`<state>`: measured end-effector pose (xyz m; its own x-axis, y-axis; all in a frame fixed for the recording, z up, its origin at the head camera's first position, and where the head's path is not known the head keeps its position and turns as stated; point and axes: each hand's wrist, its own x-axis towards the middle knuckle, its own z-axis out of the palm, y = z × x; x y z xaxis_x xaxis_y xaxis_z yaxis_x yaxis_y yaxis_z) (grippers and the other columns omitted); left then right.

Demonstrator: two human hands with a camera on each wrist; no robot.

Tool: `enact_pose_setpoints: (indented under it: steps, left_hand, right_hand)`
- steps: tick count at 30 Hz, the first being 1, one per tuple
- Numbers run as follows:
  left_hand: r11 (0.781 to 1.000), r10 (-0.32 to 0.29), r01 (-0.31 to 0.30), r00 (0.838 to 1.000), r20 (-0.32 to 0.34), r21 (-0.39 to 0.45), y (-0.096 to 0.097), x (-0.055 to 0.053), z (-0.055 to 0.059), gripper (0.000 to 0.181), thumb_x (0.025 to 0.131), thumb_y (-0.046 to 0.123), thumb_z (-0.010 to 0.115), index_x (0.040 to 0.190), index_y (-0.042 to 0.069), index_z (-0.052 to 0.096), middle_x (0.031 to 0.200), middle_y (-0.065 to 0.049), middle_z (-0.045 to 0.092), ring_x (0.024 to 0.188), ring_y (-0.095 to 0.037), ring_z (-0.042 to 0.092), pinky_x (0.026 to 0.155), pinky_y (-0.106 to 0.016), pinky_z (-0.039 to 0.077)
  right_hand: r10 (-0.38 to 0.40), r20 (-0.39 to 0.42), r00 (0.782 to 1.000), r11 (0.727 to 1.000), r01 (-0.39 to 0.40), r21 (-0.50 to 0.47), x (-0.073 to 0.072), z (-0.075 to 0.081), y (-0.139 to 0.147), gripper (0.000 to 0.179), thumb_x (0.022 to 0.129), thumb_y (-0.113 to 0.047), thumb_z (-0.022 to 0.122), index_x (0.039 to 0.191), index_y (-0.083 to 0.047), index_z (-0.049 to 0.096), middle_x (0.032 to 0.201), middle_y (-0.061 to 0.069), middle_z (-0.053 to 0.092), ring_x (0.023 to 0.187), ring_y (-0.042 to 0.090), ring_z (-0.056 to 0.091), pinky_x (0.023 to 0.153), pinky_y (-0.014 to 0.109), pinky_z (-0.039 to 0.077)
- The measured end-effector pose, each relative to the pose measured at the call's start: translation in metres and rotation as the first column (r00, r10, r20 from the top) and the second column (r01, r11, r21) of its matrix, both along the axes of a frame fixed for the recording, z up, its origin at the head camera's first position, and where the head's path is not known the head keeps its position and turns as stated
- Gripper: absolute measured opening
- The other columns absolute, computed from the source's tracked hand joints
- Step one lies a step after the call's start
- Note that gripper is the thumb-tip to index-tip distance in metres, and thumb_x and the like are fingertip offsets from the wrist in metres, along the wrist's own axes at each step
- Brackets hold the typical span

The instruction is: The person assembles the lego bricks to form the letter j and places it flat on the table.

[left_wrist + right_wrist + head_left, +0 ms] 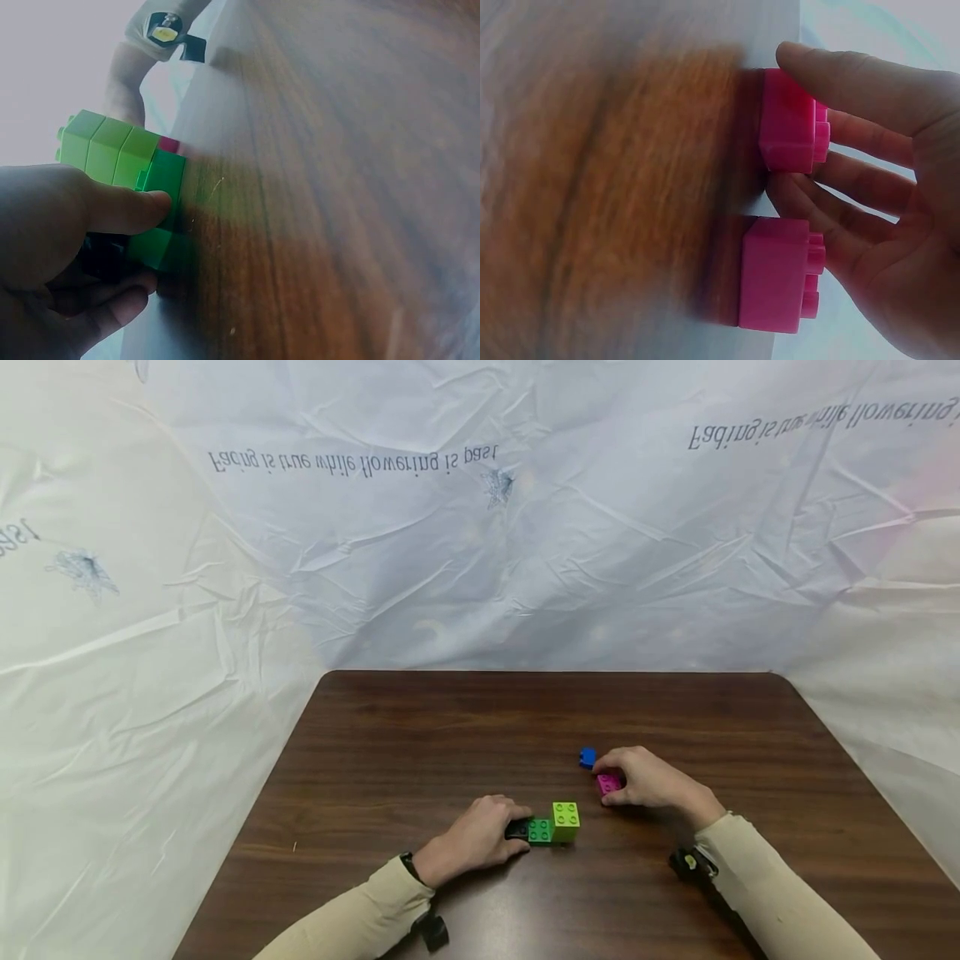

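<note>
Head view: my left hand (480, 832), lower centre, pinches black brick (517, 829) between thumb and fingers; green brick (539, 832) directly right of it, then lime stack (566, 822). My right hand (647, 780), right of centre, pinches pink brick (608, 784); blue brick (587, 757) just up-left, on brown table (420, 727). Right wrist view: second pink brick (772, 274), lower centre, beside my fingers.

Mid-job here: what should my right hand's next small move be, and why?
I'd probably lift the pink brick slightly: the right hand's thumb and fingers sit on its opposite sides. Straight up seems wise, since a second pink brick stands close by. Meanwhile the left hand holds the black brick beside the green brick.
</note>
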<state>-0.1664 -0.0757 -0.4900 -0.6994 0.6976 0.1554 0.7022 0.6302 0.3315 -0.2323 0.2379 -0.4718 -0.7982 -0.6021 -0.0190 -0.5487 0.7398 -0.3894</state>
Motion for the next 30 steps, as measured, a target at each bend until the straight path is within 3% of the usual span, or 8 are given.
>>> enact_pose_setpoints:
  steps: [14, 30]
  left_hand:
    - [1.000, -0.002, 0.002, 1.000, 0.018, 0.013, -0.0009, 0.0002, -0.0012, 0.041, 0.085, 0.030, 0.076, 0.122, 0.013, 0.068, 0.106, 0.000, 0.071, 0.096, -0.008, 0.064, 0.078, -0.021, 0.053]
    - [1.000, -0.002, 0.002, 1.000, 0.012, 0.013, -0.0016, -0.0017, -0.0020, 0.041, 0.085, 0.030, 0.076, 0.122, 0.013, 0.068, 0.106, 0.000, 0.071, 0.096, -0.009, 0.064, 0.078, -0.022, 0.052]
  right_hand:
    - [0.014, -0.044, 0.999, 1.000, -0.013, 0.017, 0.0039, 0.0000, -0.0017, 0.035, 0.081, -0.026, 0.079, 0.112, -0.011, 0.071, 0.110, 0.005, 0.068, 0.095, 0.018, 0.061, 0.074, 0.032, 0.052]
    - [0.027, -0.040, 0.999, 0.999, -0.026, 0.022, 0.0008, -0.0007, -0.0031, 0.034, 0.083, -0.027, 0.078, 0.112, -0.010, 0.072, 0.107, 0.005, 0.069, 0.089, 0.014, 0.060, 0.067, 0.025, 0.050]
